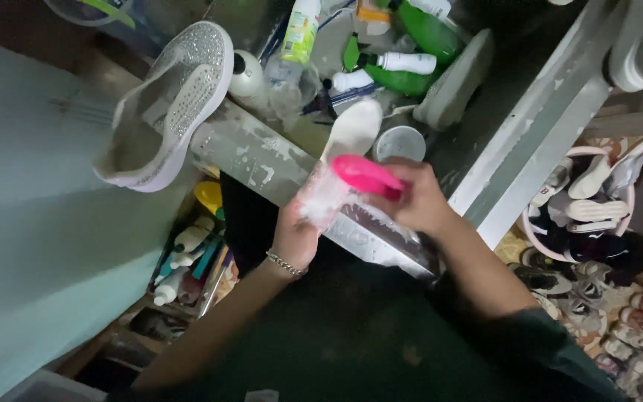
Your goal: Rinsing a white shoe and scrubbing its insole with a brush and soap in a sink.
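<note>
Left hand (pixel 295 238), thin chain bracelet at the wrist, clamps the near end of a long white foam-covered shoe insole (pixel 344 152), held over the worn metal sink edge (pixel 262 160). Right hand (pixel 414 201) closed round a bright pink plastic scrub brush (pixel 366 176), bristles pressed onto the insole's soapy middle. Silver studded slip-on shoe (pixel 169 104) perched on the ledge, well apart. Judgement: short firm strokes along the length, insole braced flat, should lift grime evenly

Both forearms reach forward over the lap, left hand (pixel 297 237) palm-up and cupped, right hand (pixel 416 201) closed in a grip just beside it.
</note>
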